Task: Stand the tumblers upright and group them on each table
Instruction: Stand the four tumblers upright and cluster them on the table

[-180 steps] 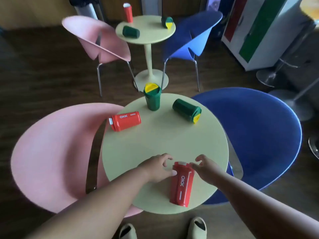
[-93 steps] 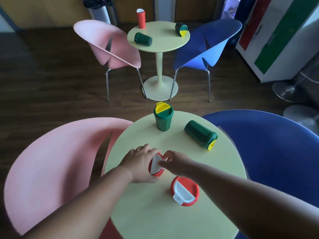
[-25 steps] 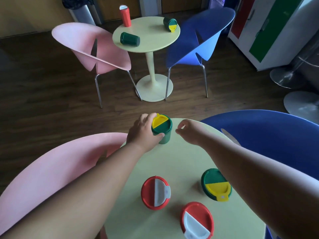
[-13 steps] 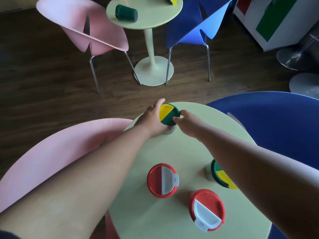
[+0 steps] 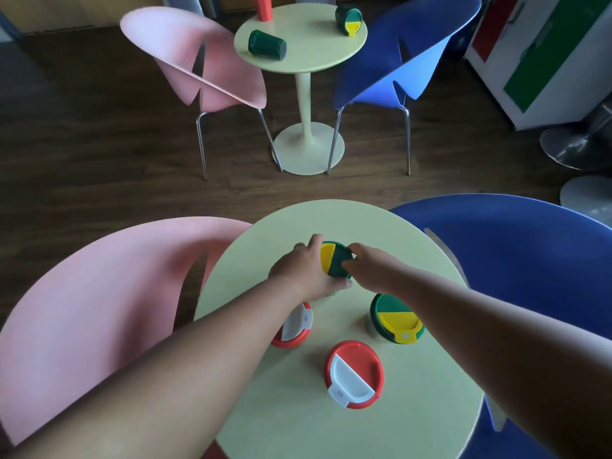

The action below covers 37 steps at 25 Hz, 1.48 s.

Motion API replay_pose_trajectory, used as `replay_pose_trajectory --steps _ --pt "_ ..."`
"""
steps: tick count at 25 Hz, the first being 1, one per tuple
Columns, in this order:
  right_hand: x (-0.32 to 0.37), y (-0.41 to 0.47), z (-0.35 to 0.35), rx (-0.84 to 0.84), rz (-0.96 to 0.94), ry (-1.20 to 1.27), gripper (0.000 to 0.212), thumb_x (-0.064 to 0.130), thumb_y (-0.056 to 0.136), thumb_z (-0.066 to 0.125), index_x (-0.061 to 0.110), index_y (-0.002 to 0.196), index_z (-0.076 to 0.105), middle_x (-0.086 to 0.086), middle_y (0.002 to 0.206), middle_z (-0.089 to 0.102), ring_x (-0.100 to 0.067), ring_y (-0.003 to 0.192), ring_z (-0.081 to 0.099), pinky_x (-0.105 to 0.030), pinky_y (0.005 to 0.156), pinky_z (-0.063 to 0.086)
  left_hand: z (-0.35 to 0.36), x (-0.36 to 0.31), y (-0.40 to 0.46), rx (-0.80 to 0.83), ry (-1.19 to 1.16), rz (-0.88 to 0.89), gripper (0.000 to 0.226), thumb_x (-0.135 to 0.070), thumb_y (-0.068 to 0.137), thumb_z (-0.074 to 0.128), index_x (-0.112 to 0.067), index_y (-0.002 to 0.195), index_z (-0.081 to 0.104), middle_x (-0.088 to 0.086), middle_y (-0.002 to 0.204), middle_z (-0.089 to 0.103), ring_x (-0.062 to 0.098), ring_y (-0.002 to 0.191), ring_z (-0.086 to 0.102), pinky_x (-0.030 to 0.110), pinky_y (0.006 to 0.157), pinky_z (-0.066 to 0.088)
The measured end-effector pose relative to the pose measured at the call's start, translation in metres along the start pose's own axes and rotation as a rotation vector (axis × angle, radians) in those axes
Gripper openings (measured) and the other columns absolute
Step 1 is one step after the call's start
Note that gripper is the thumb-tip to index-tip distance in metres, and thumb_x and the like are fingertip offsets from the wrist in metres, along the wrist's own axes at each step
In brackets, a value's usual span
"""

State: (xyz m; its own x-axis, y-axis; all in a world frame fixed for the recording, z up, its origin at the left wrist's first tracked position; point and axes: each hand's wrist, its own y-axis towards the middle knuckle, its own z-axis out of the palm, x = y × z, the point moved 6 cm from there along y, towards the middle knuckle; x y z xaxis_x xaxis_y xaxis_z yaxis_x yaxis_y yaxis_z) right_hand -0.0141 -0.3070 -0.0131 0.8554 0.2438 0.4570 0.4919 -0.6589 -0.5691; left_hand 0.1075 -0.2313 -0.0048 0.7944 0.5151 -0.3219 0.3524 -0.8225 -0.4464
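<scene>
Green tumbler (image 5: 336, 260) with yellow-green lid stands upright on near round table (image 5: 414, 422), clasped by left hand (image 5: 306, 273) on its left flank and right hand (image 5: 367, 266) pinching its right rim; second green tumbler (image 5: 395, 319) and two red tumblers (image 5: 354, 372) (image 5: 294, 326) upright just behind; far table (image 5: 308, 44) holds two green tumblers lying down (image 5: 266, 44) (image 5: 347, 15).

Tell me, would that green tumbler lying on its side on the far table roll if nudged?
Probably. The green tumbler is a round cylinder lying on its side on the far table, so a sideways nudge would likely roll it. It looks slightly tapered, so it may curve towards the edge.
</scene>
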Motion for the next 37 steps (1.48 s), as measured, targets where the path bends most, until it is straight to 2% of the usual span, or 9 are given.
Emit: replay_pose_trajectory --steps 4,9,12,18,24,27,30,33,37 --pt "-0.003 -0.001 0.004 -0.011 -0.008 0.031 0.040 0.036 0.098 0.046 0.017 0.133 0.050 -0.006 0.101 0.059 -0.026 0.088 0.056 -0.032 0.068 0.040 -0.004 0.001 -0.005 0.012 0.010 -0.061 0.093 -0.081 0.062 0.066 -0.028 0.131 0.035 0.004 0.115 0.057 0.026 0.099 0.056 0.038 0.078 0.052" --pt "-0.006 -0.002 0.006 -0.019 0.016 0.063 0.045 0.043 0.099 0.046 0.019 0.137 0.048 -0.007 0.106 0.062 -0.026 0.091 0.059 -0.032 0.070 0.044 -0.008 0.010 0.001 0.062 -0.150 -0.002 0.109 -0.072 0.063 0.076 -0.031 0.151 0.026 0.002 0.149 0.040 0.022 0.132 0.044 0.040 0.103 0.043" --pt "-0.005 -0.004 0.003 -0.042 0.021 0.022 0.051 0.047 0.097 0.048 0.024 0.142 0.042 -0.007 0.125 0.063 -0.028 0.105 0.061 -0.039 0.089 0.051 -0.019 0.020 -0.009 -0.008 -0.188 0.022 0.110 -0.065 0.070 0.077 -0.032 0.156 0.017 0.000 0.157 0.032 0.021 0.140 0.039 0.042 0.109 0.040" --pt "0.026 -0.021 -0.008 -0.159 -0.212 -0.192 0.068 0.045 0.089 0.060 0.029 0.148 0.031 -0.004 0.144 0.045 -0.029 0.127 0.045 -0.042 0.102 0.041 -0.009 0.066 -0.058 -0.083 -0.310 0.009 0.079 -0.063 0.070 0.076 -0.036 0.137 0.045 -0.009 0.136 0.049 0.015 0.126 0.050 0.039 0.100 0.047" --pt "0.047 -0.037 0.008 -0.238 -0.335 -0.320 0.071 0.046 0.087 0.060 0.029 0.148 0.029 -0.005 0.149 0.035 -0.029 0.135 0.034 -0.044 0.106 0.037 0.012 0.073 -0.086 -0.139 -0.181 -0.063 0.098 -0.081 0.053 0.070 -0.031 0.133 0.046 -0.008 0.131 0.049 0.017 0.120 0.052 0.037 0.093 0.051" --pt "0.043 -0.037 0.010 -0.238 -0.296 -0.367 0.072 0.047 0.087 0.061 0.027 0.149 0.028 -0.006 0.150 0.033 -0.030 0.135 0.034 -0.045 0.107 0.036 0.017 0.073 -0.088 -0.141 -0.137 -0.060 0.096 -0.078 0.052 0.073 -0.030 0.130 0.044 -0.006 0.127 0.050 0.020 0.116 0.053 0.038 0.090 0.052" --pt "0.038 -0.036 0.008 -0.213 -0.287 -0.351 0.072 0.046 0.087 0.061 0.026 0.149 0.029 -0.005 0.151 0.033 -0.030 0.135 0.035 -0.044 0.106 0.036 0.014 0.067 -0.087 -0.149 -0.101 0.032 0.092 -0.069 0.056 0.077 -0.030 0.133 0.045 -0.007 0.129 0.051 0.019 0.117 0.053 0.036 0.091 0.052" --pt "0.032 -0.037 0.006 -0.195 -0.298 -0.357 0.070 0.042 0.088 0.061 0.026 0.149 0.030 -0.003 0.152 0.033 -0.029 0.135 0.036 -0.043 0.106 0.036 0.012 0.056 -0.084 -0.043 -0.068 0.217 0.092 -0.057 0.062 0.083 -0.033 0.142 0.043 -0.013 0.143 0.047 0.013 0.128 0.047 0.032 0.101 0.046" --pt "0.027 -0.037 0.003 -0.186 -0.318 -0.346 0.064 0.040 0.092 0.058 0.026 0.149 0.031 -0.002 0.152 0.035 -0.028 0.134 0.038 -0.043 0.106 0.037 0.013 0.050 -0.086 0.058 -0.228 0.316 0.096 -0.040 0.064 0.090 -0.035 0.145 0.038 -0.016 0.148 0.034 0.004 0.131 0.039 0.023 0.107 0.038"
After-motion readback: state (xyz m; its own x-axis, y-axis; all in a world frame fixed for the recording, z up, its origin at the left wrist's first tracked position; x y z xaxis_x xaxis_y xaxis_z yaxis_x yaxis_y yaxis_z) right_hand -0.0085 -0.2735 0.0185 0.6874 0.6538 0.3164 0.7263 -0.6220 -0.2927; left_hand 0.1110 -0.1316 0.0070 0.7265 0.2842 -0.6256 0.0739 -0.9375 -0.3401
